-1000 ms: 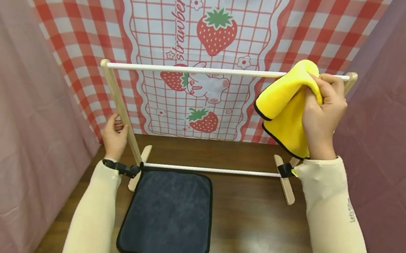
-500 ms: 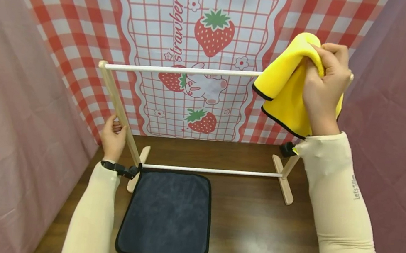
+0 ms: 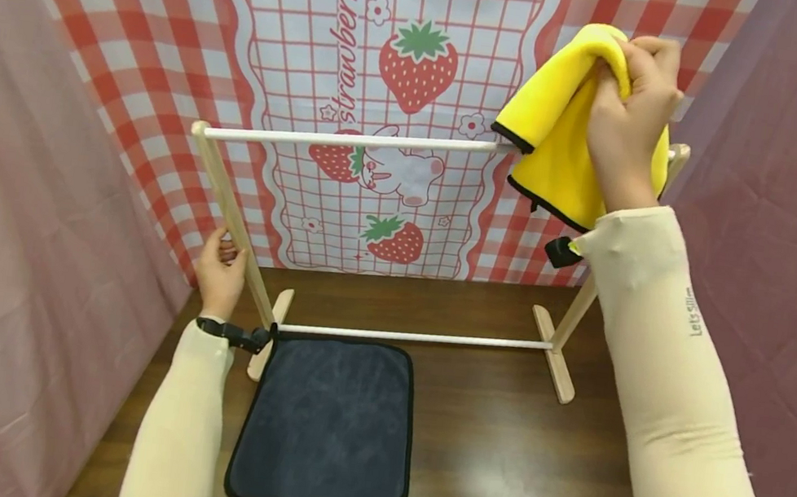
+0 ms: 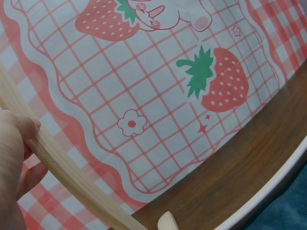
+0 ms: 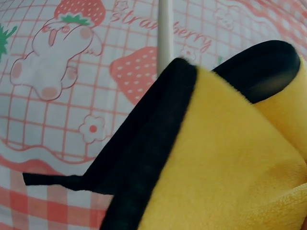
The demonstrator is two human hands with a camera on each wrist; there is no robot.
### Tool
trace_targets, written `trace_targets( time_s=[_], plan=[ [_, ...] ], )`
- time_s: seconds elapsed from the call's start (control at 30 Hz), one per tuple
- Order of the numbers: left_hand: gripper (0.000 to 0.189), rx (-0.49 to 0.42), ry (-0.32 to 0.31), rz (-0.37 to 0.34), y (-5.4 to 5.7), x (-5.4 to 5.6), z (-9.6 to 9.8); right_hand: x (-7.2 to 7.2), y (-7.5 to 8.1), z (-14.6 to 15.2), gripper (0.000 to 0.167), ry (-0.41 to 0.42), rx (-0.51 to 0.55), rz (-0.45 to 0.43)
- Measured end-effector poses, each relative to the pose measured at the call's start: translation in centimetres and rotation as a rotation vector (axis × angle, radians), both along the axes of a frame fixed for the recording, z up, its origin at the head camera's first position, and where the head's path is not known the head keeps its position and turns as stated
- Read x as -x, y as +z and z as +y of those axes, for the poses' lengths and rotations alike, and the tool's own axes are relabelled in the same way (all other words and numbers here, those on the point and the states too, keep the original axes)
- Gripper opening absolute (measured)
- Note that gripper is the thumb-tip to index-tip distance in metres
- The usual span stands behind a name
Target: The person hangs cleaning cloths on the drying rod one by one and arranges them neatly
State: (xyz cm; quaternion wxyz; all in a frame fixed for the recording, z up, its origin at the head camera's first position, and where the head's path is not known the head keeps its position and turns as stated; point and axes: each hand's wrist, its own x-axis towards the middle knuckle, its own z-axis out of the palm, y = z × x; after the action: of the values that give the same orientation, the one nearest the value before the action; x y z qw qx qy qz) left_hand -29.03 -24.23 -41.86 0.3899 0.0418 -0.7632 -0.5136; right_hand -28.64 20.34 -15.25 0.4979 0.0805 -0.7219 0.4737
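My right hand [image 3: 635, 115] pinches a yellow towel [image 3: 566, 136] with black edging near its top fold. The towel hangs folded from the fingers and overlaps the right part of the rack's white top bar [image 3: 352, 140] in the head view. Close up in the right wrist view, the towel [image 5: 230, 153] shows a black edge and a small black loop, with the bar [image 5: 165, 38] behind. My left hand [image 3: 221, 273] grips the left wooden post [image 3: 227, 196] of the drying rack; in the left wrist view, thumb and fingers lie around that post [image 4: 62, 167].
A dark grey towel [image 3: 327, 425] with black edging lies flat on the brown wooden table [image 3: 494, 448], before the rack's lower white bar [image 3: 418, 338]. A strawberry-print checked cloth [image 3: 420, 62] hangs behind. Pink curtains [image 3: 23, 238] close off both sides.
My right hand has risen with the yellow towel, lifting its lower edge from well below the top bar to nearer it. My left hand stays on the post.
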Motion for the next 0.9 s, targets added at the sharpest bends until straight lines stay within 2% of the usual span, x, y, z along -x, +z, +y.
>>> trace_targets(
  time_s=[0.37, 0.47, 0.67, 0.9],
  plan=[
    [0.042, 0.011, 0.012, -0.008, -0.1, 0.0, 0.0, 3.1, -1.3, 0.9, 0.033, -0.119, -0.218, -0.101],
    [0.042, 0.017, 0.018, -0.01, -0.1, 0.1, 0.0, 3.7, -1.8, 0.9, 0.036, -0.153, -0.305, -0.139],
    [0.041, 0.016, 0.016, -0.003, -0.2, 0.1, 0.0, 4.7, -2.5, 0.9, 0.042, -0.183, -0.46, -0.297],
    [0.041, 0.018, 0.017, -0.008, -0.1, 0.0, 0.0, 5.0, -3.4, 1.1, 0.048, -0.154, -0.591, -0.465]
  ],
)
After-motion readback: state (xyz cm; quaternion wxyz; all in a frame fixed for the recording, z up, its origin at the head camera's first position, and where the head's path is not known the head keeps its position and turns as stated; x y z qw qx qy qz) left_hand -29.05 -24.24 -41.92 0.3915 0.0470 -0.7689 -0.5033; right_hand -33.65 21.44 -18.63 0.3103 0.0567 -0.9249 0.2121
